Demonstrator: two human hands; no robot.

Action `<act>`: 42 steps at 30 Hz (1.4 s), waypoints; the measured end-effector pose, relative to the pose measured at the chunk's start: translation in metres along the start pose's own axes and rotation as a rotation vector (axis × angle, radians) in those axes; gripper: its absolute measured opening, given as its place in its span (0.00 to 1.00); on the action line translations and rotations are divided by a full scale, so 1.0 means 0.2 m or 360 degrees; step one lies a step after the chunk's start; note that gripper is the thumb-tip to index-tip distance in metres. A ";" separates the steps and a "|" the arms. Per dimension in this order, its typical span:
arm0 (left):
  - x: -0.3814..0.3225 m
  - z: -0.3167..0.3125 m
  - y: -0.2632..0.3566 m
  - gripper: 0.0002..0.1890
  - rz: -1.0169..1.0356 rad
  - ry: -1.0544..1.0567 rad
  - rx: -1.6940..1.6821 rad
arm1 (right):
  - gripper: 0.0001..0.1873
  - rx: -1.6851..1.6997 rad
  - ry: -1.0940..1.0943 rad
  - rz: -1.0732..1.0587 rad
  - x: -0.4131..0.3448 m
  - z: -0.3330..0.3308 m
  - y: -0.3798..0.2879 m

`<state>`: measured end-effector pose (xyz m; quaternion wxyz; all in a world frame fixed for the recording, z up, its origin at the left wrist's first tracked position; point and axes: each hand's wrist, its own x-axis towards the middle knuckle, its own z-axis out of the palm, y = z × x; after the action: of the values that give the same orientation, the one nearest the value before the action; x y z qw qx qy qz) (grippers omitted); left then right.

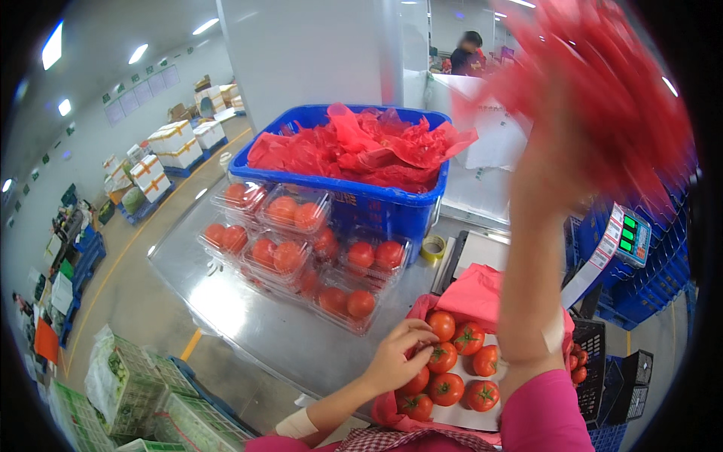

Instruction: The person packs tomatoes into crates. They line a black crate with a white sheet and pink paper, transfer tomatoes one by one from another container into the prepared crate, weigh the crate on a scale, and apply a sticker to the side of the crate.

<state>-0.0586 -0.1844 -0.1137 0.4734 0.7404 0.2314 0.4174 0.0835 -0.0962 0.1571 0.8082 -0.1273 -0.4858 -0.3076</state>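
My right hand (pixel 542 164) is raised high on the right, blurred by motion, and gripping a bunch of red plastic film (pixel 615 96). Low in the middle, my left hand (pixel 402 353) has its fingertips against a ripe tomato (pixel 442 357); whether it grips the tomato is unclear. That tomato lies among several others in a box lined with pink film (pixel 474 291), whose pale bottom (pixel 466 418) shows between the fruit. My right forearm covers the box's right side. Beyond my left hand, clear plastic clamshells (pixel 344 305) of tomatoes sit stacked on the steel table (pixel 226 308).
A blue plastic crate (pixel 378 212) heaped with crumpled red film (pixel 361 147) stands behind the clamshells. Near it are a tape roll (pixel 433 247) and a scale with a lit display (pixel 631 237). Green vegetable crates (pixel 135 384) stand lower left. A person (pixel 467 53) is far behind.
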 end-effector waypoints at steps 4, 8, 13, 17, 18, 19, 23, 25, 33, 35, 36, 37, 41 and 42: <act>-0.04 0.01 -0.03 0.08 0.0026 -0.0018 0.0013 | 0.37 -0.1116 -0.1214 0.0247 -0.45 0.21 0.33; -0.17 -0.13 -0.09 0.08 -0.0157 0.0111 0.0115 | 0.30 -0.0067 -0.1456 0.0717 -0.44 -0.17 0.08; -0.20 -0.22 -0.13 0.14 -0.0610 0.0113 0.0090 | 0.18 -0.0789 -0.1927 0.1897 -0.45 -1.21 -0.07; 0.05 0.02 -0.01 0.19 -0.0302 -0.0564 0.0394 | 0.19 -0.0758 -0.2271 0.2256 -0.54 -1.62 -0.47; 0.08 0.10 -0.04 0.26 0.0025 -0.0756 0.0639 | 0.22 -0.0742 -0.2347 0.1928 -0.60 -1.64 -0.55; 0.06 0.19 -0.07 0.29 0.0137 -0.0818 0.1000 | 0.27 -0.0747 -0.2589 0.1863 -0.61 -1.61 -0.61; 0.04 0.41 -0.11 0.33 -0.0196 -0.0972 0.1702 | 0.37 -0.1170 -0.2610 0.1473 -0.83 -1.76 -0.74; 0.03 0.43 -0.15 0.31 -0.0423 -0.0892 0.1769 | 0.39 -0.1252 -0.2495 0.1843 -0.90 -1.76 -0.74; -0.03 0.37 -0.19 0.31 -0.0687 -0.0834 0.1642 | 0.36 -0.1152 -0.2344 0.2179 -0.82 -1.73 -0.87; 0.00 0.38 -0.16 0.32 -0.0685 -0.0855 0.1671 | 0.39 -0.1154 -0.2447 0.2156 -0.81 -1.69 -0.94; 0.01 0.36 -0.17 0.32 -0.0659 -0.0842 0.1674 | 0.40 -0.1107 -0.2461 0.2164 -0.83 -1.69 -0.96; 0.02 0.35 -0.18 0.34 -0.0682 -0.0870 0.1646 | 0.40 -0.1058 -0.2452 0.2094 -0.87 -1.69 -0.98; -0.03 0.29 -0.22 0.32 -0.0656 -0.0914 0.1456 | 0.41 -0.1042 -0.2228 0.2470 -0.89 -1.63 -0.86; -0.04 0.30 -0.20 0.31 -0.0621 -0.0936 0.1462 | 0.41 -0.1002 -0.2231 0.2512 -0.91 -1.66 -0.82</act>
<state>-0.0114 -0.2028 -0.1642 0.2162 0.8984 0.3796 -0.0442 0.1542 -0.3236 -0.1787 0.2540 -0.7485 -0.5187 0.3258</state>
